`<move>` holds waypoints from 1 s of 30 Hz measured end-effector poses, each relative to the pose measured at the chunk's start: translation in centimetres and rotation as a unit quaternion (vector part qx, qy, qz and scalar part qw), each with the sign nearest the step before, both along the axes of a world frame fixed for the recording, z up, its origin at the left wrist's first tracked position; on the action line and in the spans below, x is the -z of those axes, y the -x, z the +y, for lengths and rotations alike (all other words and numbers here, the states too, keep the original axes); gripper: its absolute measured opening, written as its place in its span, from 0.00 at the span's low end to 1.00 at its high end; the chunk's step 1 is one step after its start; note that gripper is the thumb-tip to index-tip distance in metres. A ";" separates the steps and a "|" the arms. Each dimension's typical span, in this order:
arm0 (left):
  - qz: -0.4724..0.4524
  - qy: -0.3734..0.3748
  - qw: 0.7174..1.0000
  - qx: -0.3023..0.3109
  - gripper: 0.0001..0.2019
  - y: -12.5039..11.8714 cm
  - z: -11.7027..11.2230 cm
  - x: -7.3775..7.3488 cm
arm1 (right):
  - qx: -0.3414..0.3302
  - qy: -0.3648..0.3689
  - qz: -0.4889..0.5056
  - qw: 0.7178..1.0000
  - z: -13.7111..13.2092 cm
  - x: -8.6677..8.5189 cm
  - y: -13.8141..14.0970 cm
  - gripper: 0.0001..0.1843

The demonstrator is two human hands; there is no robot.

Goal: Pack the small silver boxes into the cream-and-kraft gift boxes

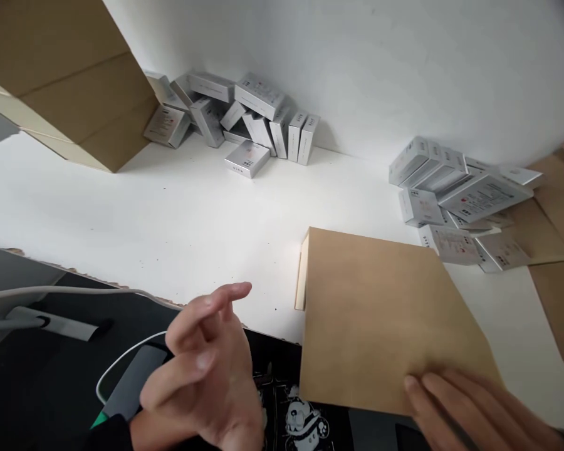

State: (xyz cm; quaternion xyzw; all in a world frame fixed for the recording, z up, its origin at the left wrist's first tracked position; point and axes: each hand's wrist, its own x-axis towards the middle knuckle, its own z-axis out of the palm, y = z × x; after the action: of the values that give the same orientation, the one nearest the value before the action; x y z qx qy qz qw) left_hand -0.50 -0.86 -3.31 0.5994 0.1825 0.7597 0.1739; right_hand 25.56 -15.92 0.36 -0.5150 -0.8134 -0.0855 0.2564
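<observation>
A flat brown cardboard box (380,313) lies on the white table (178,219) at its front edge, overhanging toward me. My right hand (465,407) rests on the box's near right corner with its fingers laid flat, and grips nothing. My left hand (207,369) hovers in front of the table edge, left of the box, with its fingers loosely spread and nothing in them.
Several small silver-white boxes (244,119) are heaped against the back wall, and another heap (455,200) lies at the right. A large brown carton (70,81) stands at the far left. More cardboard sheets (559,250) lie at the right edge. A white cable (122,357) runs below the table.
</observation>
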 end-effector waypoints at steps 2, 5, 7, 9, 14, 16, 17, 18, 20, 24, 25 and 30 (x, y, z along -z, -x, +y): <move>0.051 0.001 0.996 0.073 0.33 0.3 1.0 0.2 | 0.003 -0.058 -0.098 0.994 -0.2 1.2 1.8 0.09; 0.186 0.019 0.967 0.170 0.36 0.3 3.0 1.3 | 0.048 -0.129 -0.138 0.981 0.6 3.6 2.6 0.07; 0.250 0.023 0.948 0.197 0.40 0.4 4.1 2.0 | 0.065 -0.148 -0.130 0.978 0.6 5.2 2.7 0.08; 0.286 0.016 0.935 0.210 0.43 0.6 4.9 2.6 | 0.072 -0.148 -0.116 0.980 0.1 5.9 2.6 0.11; 0.304 0.070 0.929 0.197 0.39 1.7 5.4 2.7 | 0.041 -0.065 -0.068 0.995 -0.2 2.1 -0.1 0.21; 0.287 0.102 0.937 0.174 0.33 1.9 5.1 2.3 | 0.052 -0.041 -0.058 0.996 2.7 -1.0 -2.4 0.29; 0.285 0.113 0.937 0.167 0.31 1.8 4.8 2.1 | 0.056 -0.063 -0.051 0.995 5.2 -2.6 -3.5 0.31; 0.290 0.118 0.935 0.164 0.30 1.7 4.4 1.8 | 0.047 -0.120 -0.068 0.989 8.2 -4.1 -4.4 0.28; 0.309 0.105 0.932 0.161 0.31 1.4 3.6 1.5 | 0.116 -0.088 -0.152 0.978 15.5 -6.5 -5.7 0.11; 0.336 0.126 0.932 0.057 0.30 0.8 4.4 1.1 | 0.184 0.093 -0.265 0.942 27.3 -7.6 -3.6 0.28; 0.348 0.176 0.921 0.007 0.30 0.6 5.5 0.9 | 0.152 0.112 -0.267 0.945 28.3 -7.2 -2.0 0.31; 0.416 0.419 0.784 -0.192 0.31 -0.7 15.5 -0.6 | -0.195 0.097 -0.168 0.961 21.6 -4.2 7.5 0.15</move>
State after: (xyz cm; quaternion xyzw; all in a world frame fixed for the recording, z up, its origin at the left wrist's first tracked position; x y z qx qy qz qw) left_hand 0.19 14.61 -2.75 0.6783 0.6487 0.3029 0.1652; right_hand 18.07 5.73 4.54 -0.3471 -0.9339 -0.0394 0.0766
